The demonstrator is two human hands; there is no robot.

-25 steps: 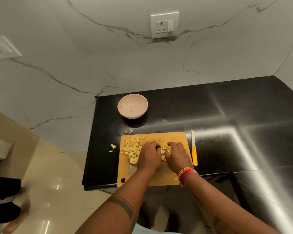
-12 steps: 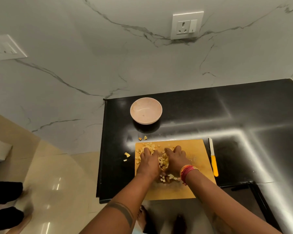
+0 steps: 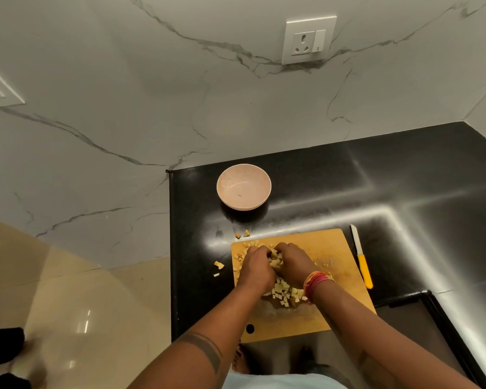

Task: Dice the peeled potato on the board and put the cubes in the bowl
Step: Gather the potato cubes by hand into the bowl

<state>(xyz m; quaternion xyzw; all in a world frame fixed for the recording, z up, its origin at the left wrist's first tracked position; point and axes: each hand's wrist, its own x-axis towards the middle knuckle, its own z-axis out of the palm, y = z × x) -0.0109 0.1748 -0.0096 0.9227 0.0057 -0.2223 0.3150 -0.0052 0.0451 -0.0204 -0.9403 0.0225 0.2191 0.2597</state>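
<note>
Potato cubes (image 3: 284,290) lie heaped on the wooden board (image 3: 331,304) on the black bench (image 3: 404,175), a few strays left of it, the left hand (image 3: 257,269) and right hand (image 3: 293,263) cupped together around a scoop of them, the bowl (image 3: 243,186) behind, a yellow-handled knife (image 3: 362,258) at right.

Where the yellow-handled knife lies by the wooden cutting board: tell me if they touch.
Apart. The head view shows a strip of black counter between the yellow-handled knife and the wooden cutting board.
</note>
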